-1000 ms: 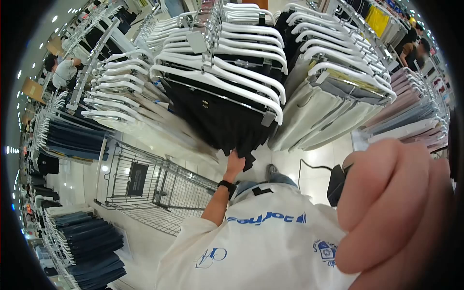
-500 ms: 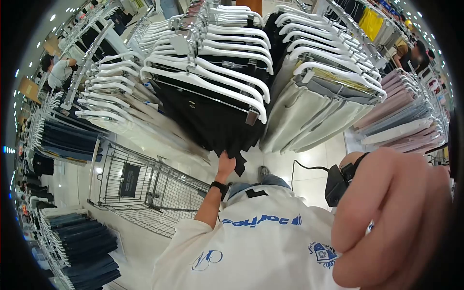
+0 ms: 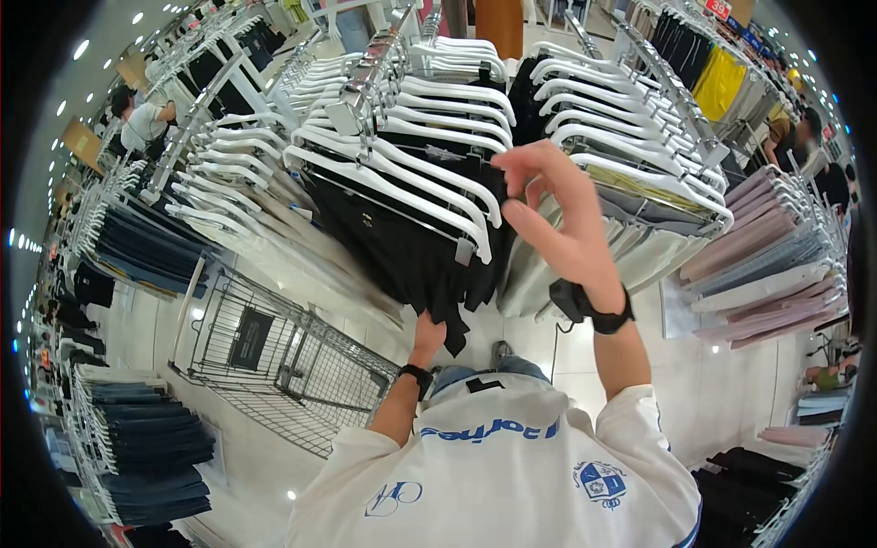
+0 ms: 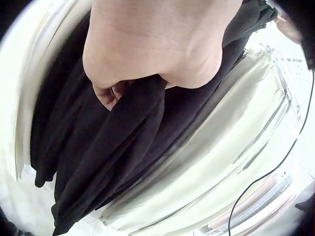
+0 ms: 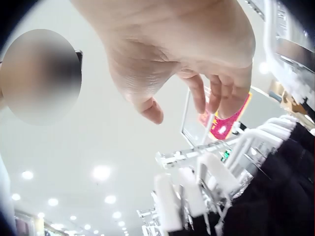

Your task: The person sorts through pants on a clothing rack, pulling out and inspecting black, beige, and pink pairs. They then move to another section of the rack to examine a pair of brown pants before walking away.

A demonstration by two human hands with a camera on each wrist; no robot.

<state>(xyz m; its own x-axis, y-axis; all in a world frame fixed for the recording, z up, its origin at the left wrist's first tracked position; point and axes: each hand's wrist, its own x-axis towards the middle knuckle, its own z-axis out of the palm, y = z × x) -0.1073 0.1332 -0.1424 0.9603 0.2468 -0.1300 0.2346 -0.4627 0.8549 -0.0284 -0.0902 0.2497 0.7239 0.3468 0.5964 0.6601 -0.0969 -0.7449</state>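
My left hand (image 3: 427,340) grips the bottom of a black garment (image 3: 388,233), which hangs by clips from a white hanger (image 3: 411,192) at the front of the middle rail. In the left wrist view, folds of black cloth (image 4: 113,142) bunch under the left hand (image 4: 152,49), whose fingertips are partly hidden. My right hand (image 3: 571,215) is raised beside the right end of the front hangers, thumb and fingers apart and bent, holding nothing. The right wrist view shows that hand (image 5: 187,54) above the white hangers (image 5: 170,201) and the metal rail.
Pale trousers (image 3: 630,237) hang on the right, and beige ones (image 3: 274,233) on the left. A wire shopping cart (image 3: 283,356) stands by my left arm. Racks of dark jeans (image 3: 151,438) and pink garments (image 3: 749,247) flank the aisle. Other people are farther off.
My right hand has moved from close before the head camera, forward and left to the hangers. The left hand keeps its grip on the black garment's hem, slightly lower in view.
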